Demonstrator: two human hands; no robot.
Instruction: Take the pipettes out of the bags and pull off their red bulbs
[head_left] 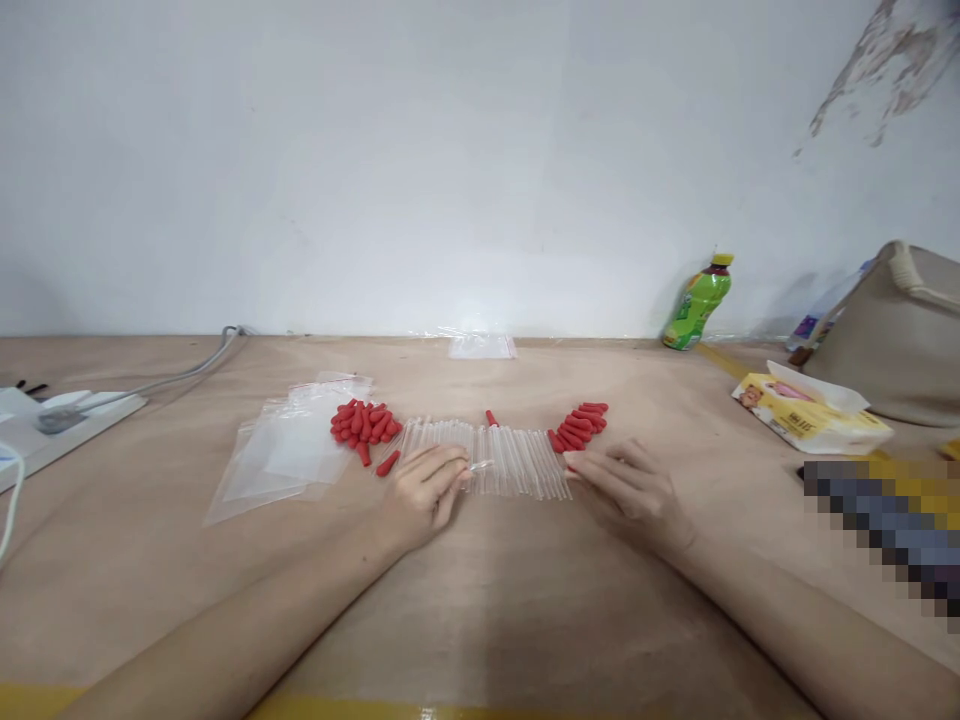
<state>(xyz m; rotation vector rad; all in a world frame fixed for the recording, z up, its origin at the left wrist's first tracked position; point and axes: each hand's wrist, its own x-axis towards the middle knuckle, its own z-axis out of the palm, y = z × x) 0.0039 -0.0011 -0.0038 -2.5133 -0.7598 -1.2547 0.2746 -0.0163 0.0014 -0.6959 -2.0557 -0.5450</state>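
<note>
My left hand (429,492) is closed in a pinch around one clear tube (482,466), its end pointing right. Under and beside that hand lies a row of similar clear tubes (525,462), side by side. My right hand (630,490) has its fingertips together on a red rubber bulb (571,455), mostly hidden by the fingers. Just beyond it, several red bulbs (581,425) lie in a slanting line. A larger heap of red bulbs (364,422) sits left of the tubes, with one loose bulb (388,463) nearby. Another single bulb (491,418) lies behind the row.
Clear plastic bags (285,455) are spread at left, and another bag (482,347) lies by the wall. A power strip (90,420) with cables is far left. At right are a green bottle (697,305), a tissue pack (814,415) and a beige bag (892,340).
</note>
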